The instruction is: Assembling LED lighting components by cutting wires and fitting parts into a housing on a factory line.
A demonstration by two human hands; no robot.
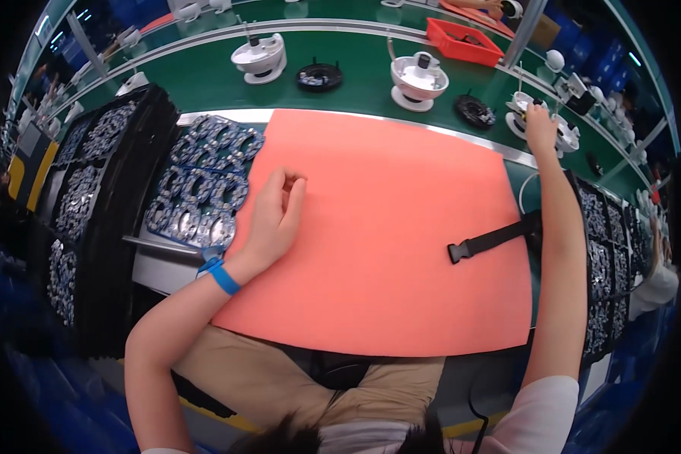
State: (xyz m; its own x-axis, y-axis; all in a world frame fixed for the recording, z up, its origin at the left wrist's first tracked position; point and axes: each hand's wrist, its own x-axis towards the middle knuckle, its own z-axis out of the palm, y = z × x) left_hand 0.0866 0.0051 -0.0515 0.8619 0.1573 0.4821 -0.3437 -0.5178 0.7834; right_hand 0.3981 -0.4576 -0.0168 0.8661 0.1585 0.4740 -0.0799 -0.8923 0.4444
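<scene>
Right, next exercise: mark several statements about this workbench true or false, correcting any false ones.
1. The right hand is at a white round unit on the green surface. True.
2. The left hand touches the red tray. False: it is over the orange mat.
3. The right wrist wears a band. False: the blue band is on the left wrist.
4. A black strap with a buckle lies partly on the mat. True.
5. Blue circuit boards lie left of the mat. True.

the right hand (541, 130) is at a white device (520, 100).
</scene>
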